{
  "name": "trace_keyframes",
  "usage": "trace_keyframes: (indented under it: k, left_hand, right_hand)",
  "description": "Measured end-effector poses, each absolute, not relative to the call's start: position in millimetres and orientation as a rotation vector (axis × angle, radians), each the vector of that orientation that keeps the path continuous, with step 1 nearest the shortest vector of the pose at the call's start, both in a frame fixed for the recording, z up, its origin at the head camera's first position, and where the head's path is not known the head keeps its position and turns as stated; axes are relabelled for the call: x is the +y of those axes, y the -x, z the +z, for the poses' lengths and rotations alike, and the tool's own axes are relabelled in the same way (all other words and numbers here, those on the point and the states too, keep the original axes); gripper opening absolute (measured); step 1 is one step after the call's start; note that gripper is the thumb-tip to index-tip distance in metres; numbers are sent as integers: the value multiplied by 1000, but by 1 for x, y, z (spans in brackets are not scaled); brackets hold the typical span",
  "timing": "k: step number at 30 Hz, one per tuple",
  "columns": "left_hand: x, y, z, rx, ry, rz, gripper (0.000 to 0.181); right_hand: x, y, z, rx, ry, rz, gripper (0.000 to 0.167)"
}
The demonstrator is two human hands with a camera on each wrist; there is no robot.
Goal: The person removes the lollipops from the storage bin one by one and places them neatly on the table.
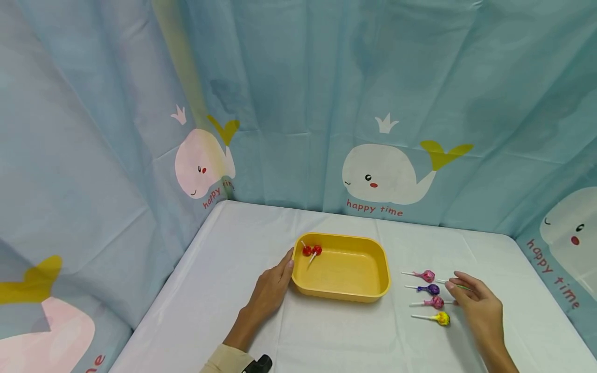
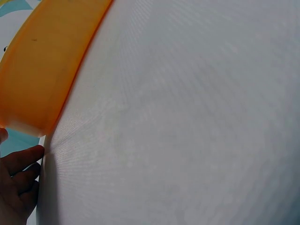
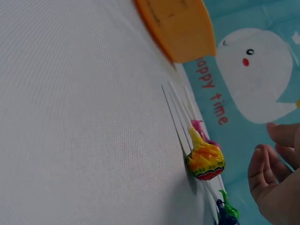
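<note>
A yellow plastic tray (image 1: 342,296) stands on the table with two red lollipops (image 1: 317,250) in its far left corner. My left hand (image 1: 270,290) rests against the tray's left wall, fingers extended. To the right of the tray lie a pink lollipop (image 1: 428,276), a purple lollipop (image 1: 434,289), another pink lollipop (image 1: 437,302) and a yellow lollipop (image 1: 443,318), sticks pointing left. My right hand (image 1: 480,305) hovers just right of them, fingers loosely bent, nothing seen held. Partly beneath it are more lollipops; a blue-green lollipop (image 3: 227,213) shows in the right wrist view.
White cloth (image 1: 336,336) covers the table. Behind it and along both sides hangs a blue curtain (image 1: 289,103) printed with whales, meeting the table's far edge.
</note>
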State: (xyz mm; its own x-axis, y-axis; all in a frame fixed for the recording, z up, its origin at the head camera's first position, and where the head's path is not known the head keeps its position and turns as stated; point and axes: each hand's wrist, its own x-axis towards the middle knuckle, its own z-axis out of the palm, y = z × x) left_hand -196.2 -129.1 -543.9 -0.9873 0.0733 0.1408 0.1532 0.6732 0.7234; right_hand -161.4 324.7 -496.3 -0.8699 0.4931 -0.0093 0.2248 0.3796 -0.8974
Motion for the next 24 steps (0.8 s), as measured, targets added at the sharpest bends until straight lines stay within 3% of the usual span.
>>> trace_keyframes:
  k: [24]
  left_hand:
    - [-129, 197, -544, -2789, 192, -1199, 54]
  right_hand:
    - [282, 168, -486, -2333, 346, 1735, 47]
